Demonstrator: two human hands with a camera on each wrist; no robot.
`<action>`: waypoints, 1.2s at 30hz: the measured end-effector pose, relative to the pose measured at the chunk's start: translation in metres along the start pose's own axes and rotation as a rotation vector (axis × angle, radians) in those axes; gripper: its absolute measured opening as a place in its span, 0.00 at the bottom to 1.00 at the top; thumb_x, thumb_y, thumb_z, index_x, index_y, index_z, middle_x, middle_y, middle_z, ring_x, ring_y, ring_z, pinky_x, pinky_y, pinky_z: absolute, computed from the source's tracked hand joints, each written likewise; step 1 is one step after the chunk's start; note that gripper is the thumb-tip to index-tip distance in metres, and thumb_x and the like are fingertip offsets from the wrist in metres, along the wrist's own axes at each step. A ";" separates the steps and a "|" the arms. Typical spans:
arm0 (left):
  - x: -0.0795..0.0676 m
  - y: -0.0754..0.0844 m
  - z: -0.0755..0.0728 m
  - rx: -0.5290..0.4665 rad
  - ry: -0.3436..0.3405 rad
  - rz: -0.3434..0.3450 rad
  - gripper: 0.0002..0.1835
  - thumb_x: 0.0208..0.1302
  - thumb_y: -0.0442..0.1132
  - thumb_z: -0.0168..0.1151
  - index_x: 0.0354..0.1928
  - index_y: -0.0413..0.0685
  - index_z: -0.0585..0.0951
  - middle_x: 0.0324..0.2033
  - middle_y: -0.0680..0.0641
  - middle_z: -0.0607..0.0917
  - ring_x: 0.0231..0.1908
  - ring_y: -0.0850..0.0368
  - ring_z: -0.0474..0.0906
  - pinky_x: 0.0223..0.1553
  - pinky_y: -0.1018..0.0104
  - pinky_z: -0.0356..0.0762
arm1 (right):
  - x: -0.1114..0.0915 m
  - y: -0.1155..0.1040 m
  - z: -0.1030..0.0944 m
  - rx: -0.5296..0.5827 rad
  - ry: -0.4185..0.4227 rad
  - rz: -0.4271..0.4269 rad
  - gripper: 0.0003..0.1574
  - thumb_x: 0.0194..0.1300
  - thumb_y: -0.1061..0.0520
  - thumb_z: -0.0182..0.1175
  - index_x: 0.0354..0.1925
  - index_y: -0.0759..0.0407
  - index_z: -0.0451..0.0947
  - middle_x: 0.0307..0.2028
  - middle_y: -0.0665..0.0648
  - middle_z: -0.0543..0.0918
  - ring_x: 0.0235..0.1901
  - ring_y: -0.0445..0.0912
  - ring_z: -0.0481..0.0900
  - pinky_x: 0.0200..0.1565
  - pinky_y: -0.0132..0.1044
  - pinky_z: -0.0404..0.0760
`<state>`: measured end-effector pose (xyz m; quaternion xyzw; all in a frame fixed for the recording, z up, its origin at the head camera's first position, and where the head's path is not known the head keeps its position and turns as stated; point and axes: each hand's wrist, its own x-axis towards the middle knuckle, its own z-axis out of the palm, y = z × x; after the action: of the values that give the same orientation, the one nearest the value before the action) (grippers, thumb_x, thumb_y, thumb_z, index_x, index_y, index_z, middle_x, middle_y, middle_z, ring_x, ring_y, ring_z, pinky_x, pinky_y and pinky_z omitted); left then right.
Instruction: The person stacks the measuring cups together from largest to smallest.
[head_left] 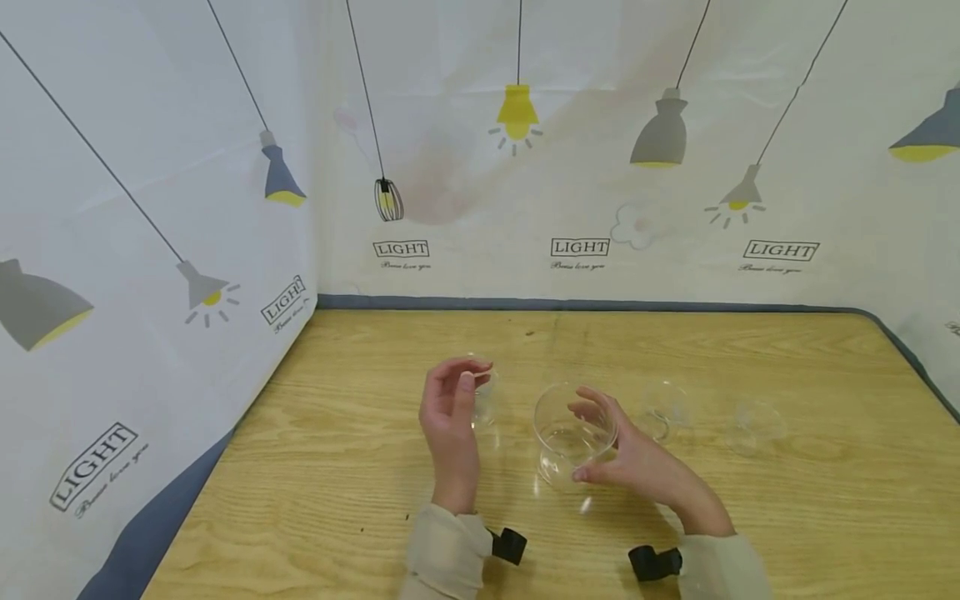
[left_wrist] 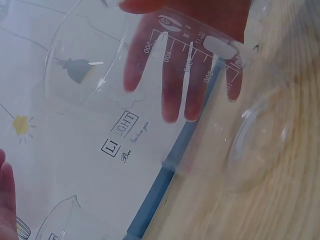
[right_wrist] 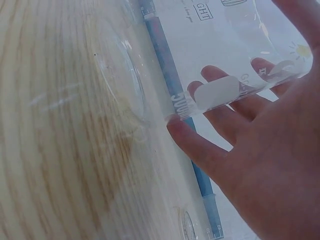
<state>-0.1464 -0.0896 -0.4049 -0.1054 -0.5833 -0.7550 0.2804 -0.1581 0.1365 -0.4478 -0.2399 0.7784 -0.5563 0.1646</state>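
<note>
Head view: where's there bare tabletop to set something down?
Bare tabletop lies left of the left hand, out to the printed sheet; behind the large beaker, up to the blue border; and right of the right sleeve. Crowded: from the left hand past the right hand to the rightmost glass.

wood-grain tabletop (head_left: 337, 417), white backdrop (head_left: 465, 50) printed with hanging lamps (head_left: 517, 108), blue border (head_left: 480, 303)

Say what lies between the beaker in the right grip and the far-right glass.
The right grip itself, against the beaker, then another clear glass on the table. The head view shows both.
</note>
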 end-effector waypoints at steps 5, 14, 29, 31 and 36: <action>0.001 -0.008 -0.007 0.077 0.049 0.012 0.11 0.65 0.36 0.51 0.47 0.39 0.72 0.45 0.40 0.76 0.49 0.44 0.71 0.53 0.56 0.66 | 0.000 0.001 0.000 0.002 -0.003 0.009 0.58 0.49 0.56 0.68 0.66 0.36 0.41 0.64 0.57 0.56 0.64 0.56 0.52 0.53 0.65 0.54; 0.001 -0.008 -0.011 0.203 0.060 -0.008 0.15 0.63 0.38 0.53 0.51 0.41 0.71 0.53 0.46 0.72 0.59 0.54 0.61 0.58 0.59 0.59 | -0.001 -0.001 -0.001 -0.003 -0.003 0.036 0.59 0.48 0.54 0.68 0.66 0.33 0.41 0.65 0.55 0.55 0.64 0.53 0.51 0.54 0.63 0.55; 0.001 0.002 -0.002 0.421 0.039 -0.110 0.23 0.58 0.43 0.60 0.56 0.54 0.67 0.60 0.49 0.62 0.61 0.61 0.53 0.58 0.45 0.48 | -0.001 -0.001 -0.003 -0.008 -0.001 0.024 0.59 0.49 0.55 0.68 0.66 0.35 0.40 0.65 0.56 0.55 0.64 0.55 0.51 0.54 0.63 0.55; 0.002 -0.001 -0.004 0.416 0.041 -0.125 0.24 0.57 0.43 0.61 0.56 0.55 0.67 0.60 0.51 0.62 0.62 0.60 0.53 0.58 0.45 0.48 | -0.001 -0.002 -0.003 -0.005 0.007 0.031 0.59 0.48 0.55 0.68 0.66 0.35 0.40 0.65 0.55 0.55 0.64 0.55 0.52 0.54 0.62 0.56; 0.001 -0.017 -0.012 0.418 0.047 -0.181 0.26 0.54 0.47 0.64 0.55 0.61 0.67 0.61 0.57 0.62 0.62 0.62 0.52 0.58 0.44 0.48 | -0.003 -0.003 0.000 0.004 0.015 0.061 0.59 0.47 0.53 0.69 0.66 0.34 0.41 0.65 0.53 0.56 0.64 0.53 0.52 0.54 0.59 0.60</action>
<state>-0.1540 -0.0985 -0.4219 0.0253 -0.7274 -0.6421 0.2408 -0.1556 0.1375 -0.4452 -0.2115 0.7855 -0.5543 0.1762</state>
